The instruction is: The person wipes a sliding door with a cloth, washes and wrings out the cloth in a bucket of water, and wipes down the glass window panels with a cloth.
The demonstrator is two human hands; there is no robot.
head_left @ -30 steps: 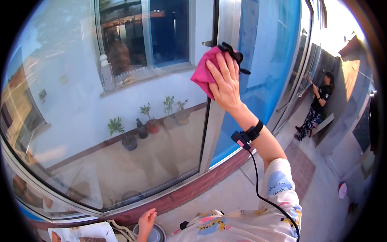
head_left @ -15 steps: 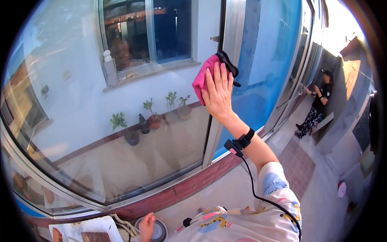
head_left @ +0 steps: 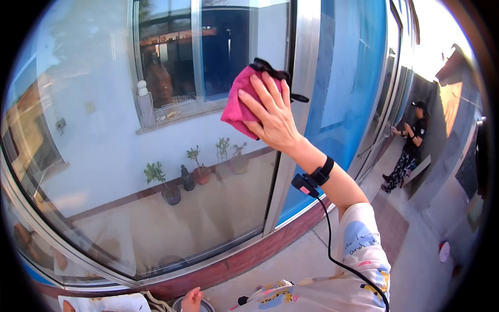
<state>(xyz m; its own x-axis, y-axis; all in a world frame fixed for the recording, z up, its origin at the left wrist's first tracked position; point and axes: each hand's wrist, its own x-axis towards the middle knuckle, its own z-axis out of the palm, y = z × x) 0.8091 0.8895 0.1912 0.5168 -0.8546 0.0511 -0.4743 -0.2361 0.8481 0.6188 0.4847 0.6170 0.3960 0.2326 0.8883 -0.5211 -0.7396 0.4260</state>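
Note:
My right hand [head_left: 274, 117] lies over a pink cleaning cloth [head_left: 240, 101] with black trim and a black loop, pressing it against the window glass [head_left: 218, 200] near the metal frame [head_left: 300, 67]. The fingers are spread and slant up to the left across the cloth. Around my right wrist is a black strap [head_left: 323, 171] with a cable running down from it. Low in the view, my left hand [head_left: 192, 300] is by my body with its fingers curled in; I see nothing in them. A round bucket-like container [head_left: 207, 306] is partly hidden behind it.
A white tray-like piece [head_left: 112, 302] lies at the bottom left, beside a pale coiled hose or rope [head_left: 155, 300]. Below the window runs a red ledge [head_left: 228, 262]. Potted plants [head_left: 170, 193] show in the glass. Another person [head_left: 410, 143] stands farther along the wall.
My right hand has moved the pink cloth left across the glass, away from the metal frame, and its fingers now slant more to the left. My left hand sits slightly lower in view.

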